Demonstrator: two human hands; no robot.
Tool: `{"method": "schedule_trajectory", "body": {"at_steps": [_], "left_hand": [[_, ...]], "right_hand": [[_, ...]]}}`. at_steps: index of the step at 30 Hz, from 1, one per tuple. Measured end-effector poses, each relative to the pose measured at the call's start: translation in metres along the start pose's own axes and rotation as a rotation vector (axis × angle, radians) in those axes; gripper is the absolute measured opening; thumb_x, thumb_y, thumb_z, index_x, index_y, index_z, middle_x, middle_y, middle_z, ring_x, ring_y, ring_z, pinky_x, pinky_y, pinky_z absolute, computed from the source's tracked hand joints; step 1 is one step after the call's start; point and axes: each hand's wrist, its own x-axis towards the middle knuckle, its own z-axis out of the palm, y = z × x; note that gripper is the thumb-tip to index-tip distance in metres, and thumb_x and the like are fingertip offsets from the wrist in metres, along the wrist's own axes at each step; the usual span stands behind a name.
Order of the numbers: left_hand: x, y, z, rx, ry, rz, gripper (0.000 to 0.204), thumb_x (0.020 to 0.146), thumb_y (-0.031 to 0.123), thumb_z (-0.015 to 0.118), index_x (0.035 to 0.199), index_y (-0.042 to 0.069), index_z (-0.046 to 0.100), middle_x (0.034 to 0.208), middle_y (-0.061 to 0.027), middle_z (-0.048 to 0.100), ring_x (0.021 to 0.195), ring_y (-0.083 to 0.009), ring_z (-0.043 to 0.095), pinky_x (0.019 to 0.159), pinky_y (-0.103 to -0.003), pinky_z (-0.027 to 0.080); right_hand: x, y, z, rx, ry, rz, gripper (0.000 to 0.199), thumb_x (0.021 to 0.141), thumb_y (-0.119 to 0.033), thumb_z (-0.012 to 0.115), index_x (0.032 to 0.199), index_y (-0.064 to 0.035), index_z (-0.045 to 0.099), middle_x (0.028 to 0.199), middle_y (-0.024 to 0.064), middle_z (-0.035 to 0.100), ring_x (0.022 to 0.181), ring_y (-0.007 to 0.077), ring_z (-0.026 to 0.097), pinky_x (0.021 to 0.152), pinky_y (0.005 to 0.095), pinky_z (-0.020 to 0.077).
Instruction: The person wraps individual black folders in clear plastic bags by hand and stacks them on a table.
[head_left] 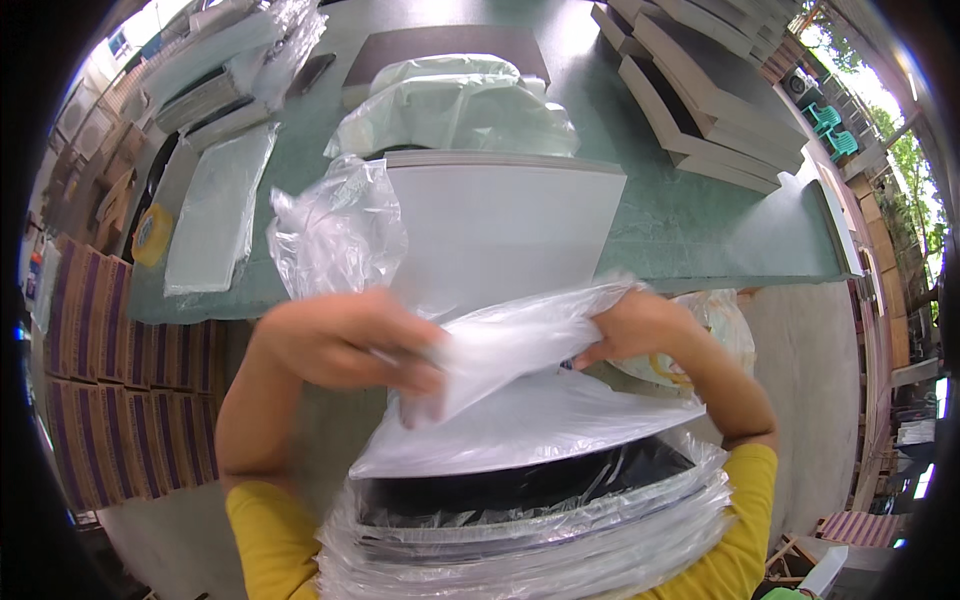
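Note:
A clear plastic bag (530, 325) is bunched between my two hands, in front of my chest. My left hand (345, 340) is smeared by motion, its curled fingers closed at the bag's left side. With thumb and fingers, my right hand (640, 325) grips the bag's upper right edge. Beneath them lies a plastic-wrapped white panel (530, 425), on top of a stack of plastic-wrapped flat pieces (530, 530) close against my body. Just beyond my hands, a white board stack (505, 220) rests at the table edge, with crumpled clear plastic (340, 225) beside it.
The green table (700, 235) holds shallow grey box-like pieces (700, 90) at right and wrapped bundles (220, 90) at left. A yellow tape roll (152, 235) lies by a flat plastic packet (222, 210). Cartons (130, 430) are stacked on the floor at left.

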Motion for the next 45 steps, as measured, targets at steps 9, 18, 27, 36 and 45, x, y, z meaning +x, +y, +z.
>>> {"method": "schedule_trajectory", "body": {"at_steps": [9,18,27,36,45], "left_hand": [[-0.027,-0.131,0.047,1.3,0.053,-0.76,0.018,0.073,0.018,0.056,0.077,0.001,0.062,0.077,-0.0154,0.06,0.073,-0.0288,0.058,0.065,-0.036,0.045],[-0.085,-0.096,-0.051,0.814,1.862,-0.253,0.013,0.07,0.001,0.057,0.083,0.003,0.055,0.065,-0.0031,0.054,0.061,-0.0115,0.05,0.056,-0.027,0.043],[-0.001,-0.065,-0.029,1.166,1.268,-0.235,0.068,0.056,-0.016,0.042,0.115,0.017,0.053,0.109,-0.0042,0.045,0.082,-0.0219,0.051,0.073,-0.029,0.045],[-0.068,-0.085,0.006,-0.479,0.778,0.094,0.021,0.056,-0.001,0.058,0.076,-0.004,0.059,0.079,-0.0058,0.059,0.068,-0.013,0.055,0.051,-0.019,0.039],[-0.028,-0.299,0.088,-0.46,0.97,-0.397,0.039,0.072,0.031,0.063,0.094,-0.001,0.055,0.082,-0.0047,0.056,0.077,-0.0124,0.052,0.067,-0.028,0.04]], "right_hand": [[0.012,-0.053,-0.041,0.155,0.068,0.039,0.018,0.065,-0.012,0.058,0.078,-0.0015,0.061,0.073,0.0137,0.061,0.075,0.0271,0.059,0.069,0.0367,0.0464],[0.043,-0.045,-0.012,0.057,0.796,-0.078,0.047,0.052,0.007,0.05,0.098,-0.007,0.054,0.092,0.0085,0.056,0.079,0.0299,0.054,0.07,0.0368,0.0455],[0.004,0.013,-0.03,0.059,1.18,0.191,0.053,0.055,0.017,0.044,0.102,-0.0031,0.058,0.092,0.0094,0.054,0.078,0.0249,0.053,0.07,0.029,0.0444],[-0.036,0.035,0.01,1.714,0.301,-0.251,0.038,0.065,-0.004,0.064,0.1,0.0073,0.053,0.089,0.014,0.061,0.08,0.0157,0.059,0.07,0.0229,0.0462],[0.037,0.063,0.239,0.692,0.429,0.508,0.009,0.064,-0.01,0.054,0.061,-0.0011,0.055,0.061,0.0085,0.053,0.059,0.0185,0.051,0.053,0.032,0.0405]]}}
